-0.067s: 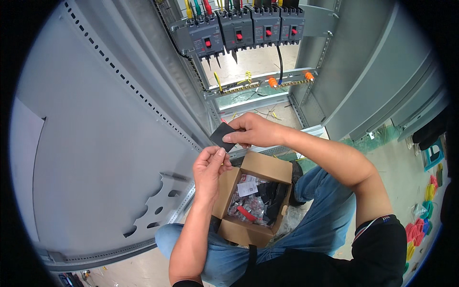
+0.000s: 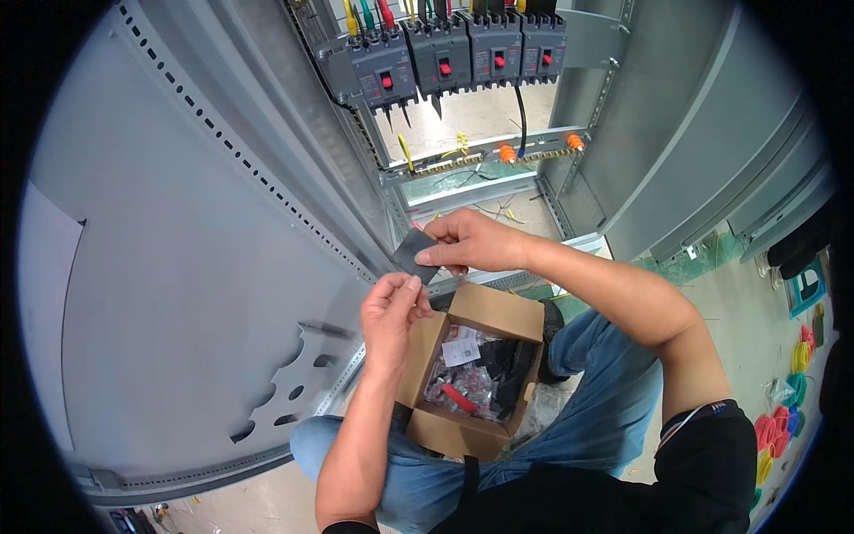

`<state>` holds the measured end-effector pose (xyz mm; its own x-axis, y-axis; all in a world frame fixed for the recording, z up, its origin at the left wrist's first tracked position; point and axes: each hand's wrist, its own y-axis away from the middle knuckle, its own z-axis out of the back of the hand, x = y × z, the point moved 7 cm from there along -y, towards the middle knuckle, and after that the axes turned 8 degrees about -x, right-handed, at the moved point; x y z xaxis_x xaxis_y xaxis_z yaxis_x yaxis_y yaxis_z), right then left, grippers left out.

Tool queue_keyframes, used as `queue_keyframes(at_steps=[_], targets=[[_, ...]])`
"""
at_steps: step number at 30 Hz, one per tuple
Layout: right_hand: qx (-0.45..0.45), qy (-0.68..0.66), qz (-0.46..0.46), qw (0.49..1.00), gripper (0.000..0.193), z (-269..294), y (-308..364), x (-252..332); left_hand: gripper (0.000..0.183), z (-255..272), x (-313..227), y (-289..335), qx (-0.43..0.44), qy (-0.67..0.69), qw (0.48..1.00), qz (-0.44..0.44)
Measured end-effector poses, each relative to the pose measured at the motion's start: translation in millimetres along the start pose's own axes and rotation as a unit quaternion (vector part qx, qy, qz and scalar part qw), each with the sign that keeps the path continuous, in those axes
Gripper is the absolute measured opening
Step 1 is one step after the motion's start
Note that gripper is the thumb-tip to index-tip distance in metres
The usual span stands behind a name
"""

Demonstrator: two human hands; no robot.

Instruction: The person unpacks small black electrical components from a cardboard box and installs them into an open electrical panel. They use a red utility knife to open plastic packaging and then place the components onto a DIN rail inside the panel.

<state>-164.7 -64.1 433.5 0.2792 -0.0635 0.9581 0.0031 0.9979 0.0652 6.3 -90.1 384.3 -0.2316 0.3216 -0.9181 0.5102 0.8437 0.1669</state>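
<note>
A thin, flat black plate [image 2: 414, 249] is held up over the carton, tilted. My right hand [image 2: 467, 242] pinches it from the right between thumb and fingers. Below it, my left hand [image 2: 389, 311] is closed, thumb and forefinger together at the plate's lower corner; whether something small is also in those fingers is hidden. A bit of red shows at the plate's top edge. Under both hands an open cardboard box [image 2: 449, 434] holds clear bags of small parts [image 2: 471, 392], a red piece [image 2: 459, 398], a white paper slip [image 2: 460, 351] and black flat pieces [image 2: 507, 369].
Ahead, several dark grey circuit breakers [image 2: 445, 67] with red toggles hang in a metal cabinet frame. Beneath them runs a rail with orange insulators [image 2: 507, 153]. A grey panel [image 2: 178, 294] stands on the left. Coloured wire coils [image 2: 778, 427] lie on the floor at right.
</note>
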Motion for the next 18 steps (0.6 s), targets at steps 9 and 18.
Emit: queue_keyframes(at_steps=[9, 18], targets=[[0.034, 0.324, 0.171, 0.930, 0.088, -12.9, 10.2, 17.6, 0.008, -10.7, -25.4, 7.8, -0.007, -0.410, 0.873, -0.264], [0.245, 0.218, -0.080, 0.941, 0.041, -25.0, -8.8, -31.4, 0.020, -25.7, -32.3, 13.2, 0.035, -0.491, 0.785, -0.377]])
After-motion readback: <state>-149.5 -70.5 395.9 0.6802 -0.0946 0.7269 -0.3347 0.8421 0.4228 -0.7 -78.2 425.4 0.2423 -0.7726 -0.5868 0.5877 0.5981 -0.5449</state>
